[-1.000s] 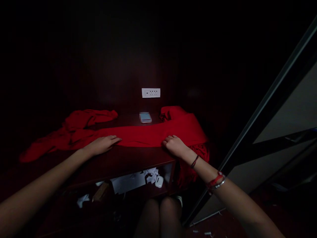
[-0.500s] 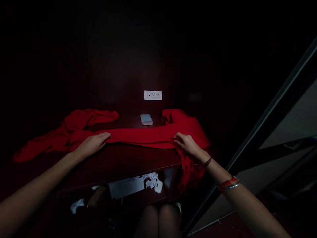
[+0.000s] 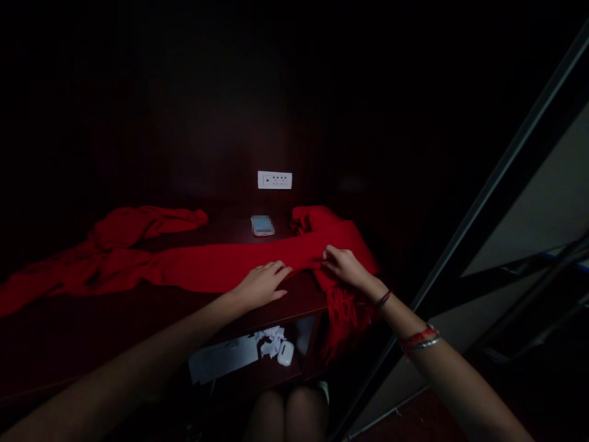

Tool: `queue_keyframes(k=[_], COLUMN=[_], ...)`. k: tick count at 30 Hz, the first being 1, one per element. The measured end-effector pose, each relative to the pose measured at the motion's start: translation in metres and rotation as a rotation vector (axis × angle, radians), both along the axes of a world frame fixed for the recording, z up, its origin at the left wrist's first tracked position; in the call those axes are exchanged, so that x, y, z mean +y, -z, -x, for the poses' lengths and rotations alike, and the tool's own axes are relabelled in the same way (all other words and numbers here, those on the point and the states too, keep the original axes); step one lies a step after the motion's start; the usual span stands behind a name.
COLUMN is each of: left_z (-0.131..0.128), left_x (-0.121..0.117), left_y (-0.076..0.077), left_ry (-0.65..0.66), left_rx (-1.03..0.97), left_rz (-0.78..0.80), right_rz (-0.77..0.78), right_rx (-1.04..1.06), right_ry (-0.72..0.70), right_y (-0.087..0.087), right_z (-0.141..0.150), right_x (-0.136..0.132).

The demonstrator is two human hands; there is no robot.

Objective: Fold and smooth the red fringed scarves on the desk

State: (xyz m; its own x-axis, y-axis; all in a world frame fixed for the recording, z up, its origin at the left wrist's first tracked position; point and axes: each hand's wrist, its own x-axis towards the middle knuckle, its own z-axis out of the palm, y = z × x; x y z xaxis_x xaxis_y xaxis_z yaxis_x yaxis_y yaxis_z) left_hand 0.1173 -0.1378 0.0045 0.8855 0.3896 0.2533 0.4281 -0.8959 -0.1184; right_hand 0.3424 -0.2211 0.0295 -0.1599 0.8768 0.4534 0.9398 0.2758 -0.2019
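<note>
A long red scarf (image 3: 202,264) with a fringed end lies across the dark desk (image 3: 151,313). Its left part is crumpled, the middle is flat, and the right part is folded over, its fringe hanging past the desk's front edge. My left hand (image 3: 261,285) rests at the near edge of the flat middle, fingers reaching onto the cloth and thumb apart from them. To its right, my right hand (image 3: 345,264) pinches the scarf's near edge beside the folded part. The exact contact of the right fingertips is partly hidden.
Behind the scarf lies a phone-like flat object (image 3: 262,225), its face blurred. A white socket plate (image 3: 275,180) is on the back wall. An open shelf under the desktop holds papers (image 3: 225,358), crumpled paper and a white earbud case (image 3: 286,353). A metal-edged frame (image 3: 497,178) slants at right.
My left hand has let go of the scarf farther left and moved right, toward my right hand. The scarf's middle now lies broader and flatter. My right hand keeps its pinch.
</note>
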Motion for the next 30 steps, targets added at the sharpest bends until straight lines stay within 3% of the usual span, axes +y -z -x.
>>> queue_keyframes(k=[3, 6, 12, 15, 22, 26, 30], left_z=[-0.048, -0.066, -0.058, -0.054, -0.049, -0.051, -0.059], left_x=[-0.007, 0.001, 0.022, 0.025, 0.027, 0.026, 0.021], left_y=[0.005, 0.01, 0.013, 0.011, 0.005, 0.005, 0.009], left_ry=[0.001, 0.03, 0.202, 0.256, 0.23, 0.196, 0.272], left_rx=[-0.054, -0.128, -0.21, -0.196, -0.12, -0.147, -0.12], left_rz=[-0.029, -0.026, 0.043, 0.032, -0.097, -0.119, -0.153], right_rz=[-0.031, -0.083, -0.097, -0.082, -0.073, -0.096, -0.092], right_rx=[0.013, -0.002, -0.173, -0.293, -0.543, -0.447, -0.342], right_ry=[0.031, 0.05, 0.042, 0.115, 0.207, 0.208, 0.215], right_y=[-0.002, 0.001, 0.011, 0.013, 0.003, 0.001, -0.003], right_z=[-0.007, -0.014, -0.019, -0.017, -0.015, -0.02, -0.024], right_x=[-0.003, -0.014, -0.044, -0.046, -0.037, -0.033, -0.03])
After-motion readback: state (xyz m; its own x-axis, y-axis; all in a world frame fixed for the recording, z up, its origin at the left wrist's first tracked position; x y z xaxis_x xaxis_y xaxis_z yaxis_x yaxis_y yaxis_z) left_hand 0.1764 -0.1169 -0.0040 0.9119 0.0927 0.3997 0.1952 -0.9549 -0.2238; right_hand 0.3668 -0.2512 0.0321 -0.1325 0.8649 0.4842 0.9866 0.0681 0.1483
